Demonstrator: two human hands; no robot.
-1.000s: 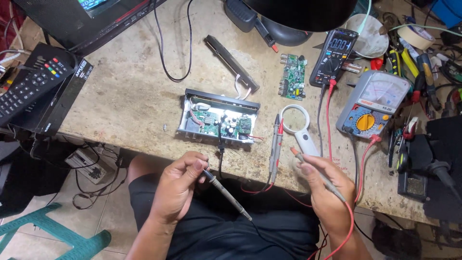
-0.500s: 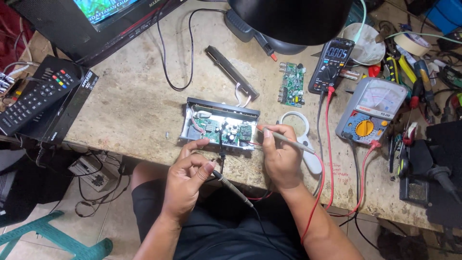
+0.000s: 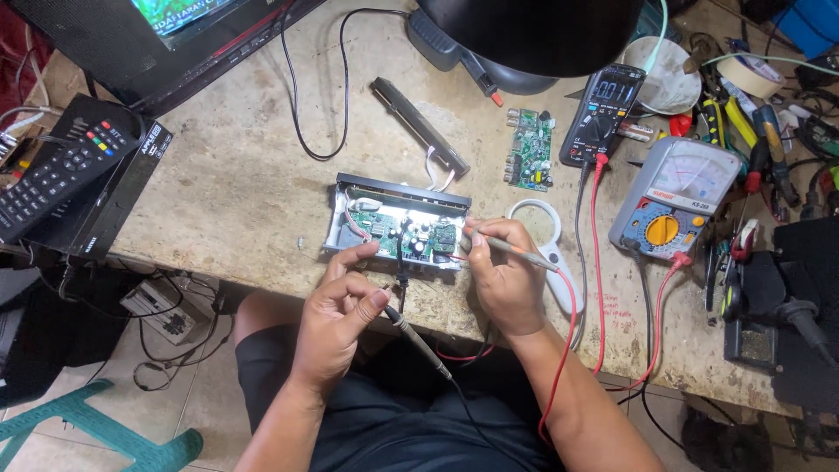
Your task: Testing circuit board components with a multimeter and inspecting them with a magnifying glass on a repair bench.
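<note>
My left hand point(image 3: 336, 301) is curled nearly closed, thumb and forefinger pinching the black probe point(image 3: 415, 336), whose tip points up toward the near edge of the opened box point(image 3: 398, 223). My right hand point(image 3: 502, 275) is closed too, fingers wrapped round the red probe point(image 3: 516, 249), its tip pressed at the right end of the lit circuit board point(image 3: 402, 236) inside the box. The box lies on the desk point(image 3: 236, 192), just in front of both hands. A magnifying glass point(image 3: 537, 218) lies partly under my right hand. The red lead point(image 3: 594, 245) runs to the digital multimeter point(image 3: 603, 114); an analogue meter point(image 3: 677, 201) sits right of it.
</note>
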